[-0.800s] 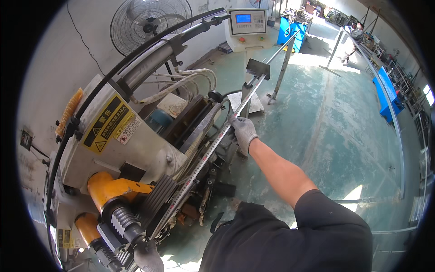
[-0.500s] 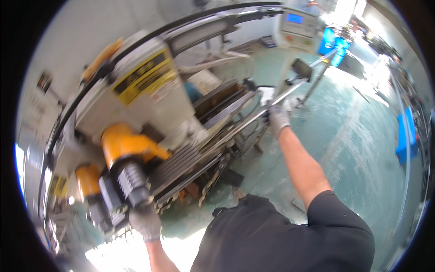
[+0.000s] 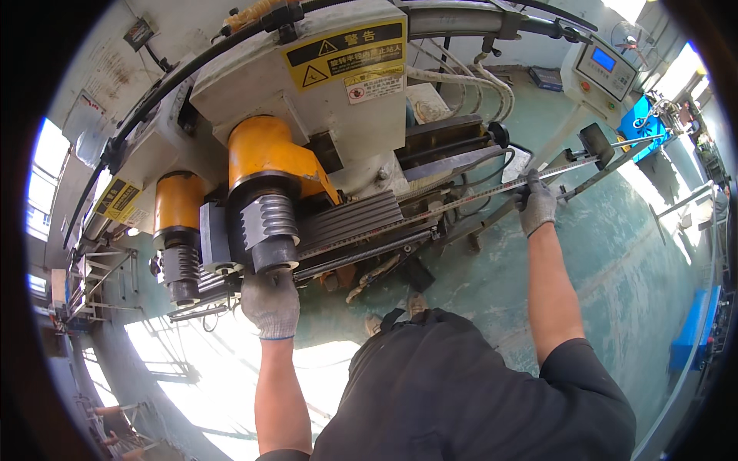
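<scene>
My left hand (image 3: pixel 270 305), in a pale knitted work glove, is up against the lower end of the ribbed steel die (image 3: pixel 269 223) below an orange machine head (image 3: pixel 269 154). Its fingers are hidden behind the die, so what they hold does not show. On the right, my gloved right hand (image 3: pixel 538 209), with darkened fingertips, has its fingers closed at a long thin rail with ruler-like markings (image 3: pixel 473 197). That rail slants from the dies up to a dark block (image 3: pixel 596 146) at its far end.
A second orange head (image 3: pixel 178 201) with a ribbed die hangs at left. Warning labels mark the big grey machine housing (image 3: pixel 307 92). A control panel (image 3: pixel 603 73) with a blue screen stands far right. Blue bins (image 3: pixel 696 326) sit at the right edge, and sunlight covers the floor at lower left.
The view has turned and steadied, so the machine appears larger and more upright. My left hand remains at the die's lower end. My right hand appears farther right along the rail.
</scene>
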Demonstrator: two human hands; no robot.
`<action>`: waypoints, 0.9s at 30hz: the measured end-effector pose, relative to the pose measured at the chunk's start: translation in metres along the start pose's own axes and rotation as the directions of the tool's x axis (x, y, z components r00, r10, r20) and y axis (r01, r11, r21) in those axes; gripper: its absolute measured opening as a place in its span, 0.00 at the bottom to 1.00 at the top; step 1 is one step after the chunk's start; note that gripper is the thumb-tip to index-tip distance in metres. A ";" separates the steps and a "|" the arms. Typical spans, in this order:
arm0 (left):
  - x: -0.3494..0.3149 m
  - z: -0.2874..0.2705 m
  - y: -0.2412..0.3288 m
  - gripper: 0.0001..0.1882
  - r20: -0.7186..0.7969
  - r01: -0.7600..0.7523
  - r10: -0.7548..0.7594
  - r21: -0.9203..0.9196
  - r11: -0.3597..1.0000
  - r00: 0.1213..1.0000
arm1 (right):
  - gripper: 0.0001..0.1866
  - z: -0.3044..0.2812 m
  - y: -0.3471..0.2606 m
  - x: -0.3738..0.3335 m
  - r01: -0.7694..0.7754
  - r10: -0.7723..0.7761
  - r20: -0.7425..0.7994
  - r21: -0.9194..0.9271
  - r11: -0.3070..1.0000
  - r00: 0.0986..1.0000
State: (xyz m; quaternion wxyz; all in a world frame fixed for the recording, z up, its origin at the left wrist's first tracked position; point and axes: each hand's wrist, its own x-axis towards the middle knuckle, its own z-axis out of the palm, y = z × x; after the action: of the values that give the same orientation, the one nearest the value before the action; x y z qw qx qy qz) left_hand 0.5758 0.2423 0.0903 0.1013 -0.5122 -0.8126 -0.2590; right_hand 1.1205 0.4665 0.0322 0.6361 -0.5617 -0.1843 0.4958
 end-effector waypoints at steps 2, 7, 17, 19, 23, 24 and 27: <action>0.000 -0.001 0.000 0.15 0.014 0.007 -0.007 -0.003 1.000 1.000 | 0.18 -0.001 0.000 0.001 0.001 -0.001 0.018 -0.007 1.000 1.000; 0.001 0.001 -0.004 0.15 -0.040 -0.065 0.066 0.022 0.998 0.997 | 0.20 -0.006 0.002 0.001 0.022 -0.022 0.020 0.005 1.000 1.000; -0.003 -0.032 0.007 0.14 0.139 -0.043 0.062 -0.137 0.990 0.988 | 0.20 0.012 -0.014 -0.044 0.067 -0.070 0.069 0.046 0.997 0.995; -0.015 -0.048 0.018 0.13 0.239 0.006 0.039 -0.186 0.983 0.970 | 0.20 0.024 -0.018 -0.093 0.054 -0.052 0.092 -0.021 0.998 0.994; -0.036 -0.051 0.062 0.15 0.314 -0.049 0.202 -0.435 0.899 0.928 | 0.23 0.060 0.009 -0.216 0.039 0.046 0.565 -0.138 0.990 0.823; -0.036 -0.049 0.074 0.15 0.269 -0.123 0.282 -0.485 0.866 0.921 | 0.23 0.073 0.022 -0.242 0.017 0.130 0.603 -0.231 0.973 0.787; -0.019 -0.035 0.106 0.16 0.205 -0.227 0.391 -0.546 0.806 0.897 | 0.20 0.082 0.037 -0.286 0.252 0.237 0.685 -0.534 0.807 0.689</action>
State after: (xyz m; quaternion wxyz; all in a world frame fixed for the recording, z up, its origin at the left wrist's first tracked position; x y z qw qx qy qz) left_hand 0.6753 0.2451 0.1451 -0.1239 -0.6813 -0.6248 -0.3608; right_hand 0.9136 0.2663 0.1154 0.3053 -0.4871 -0.5665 0.5904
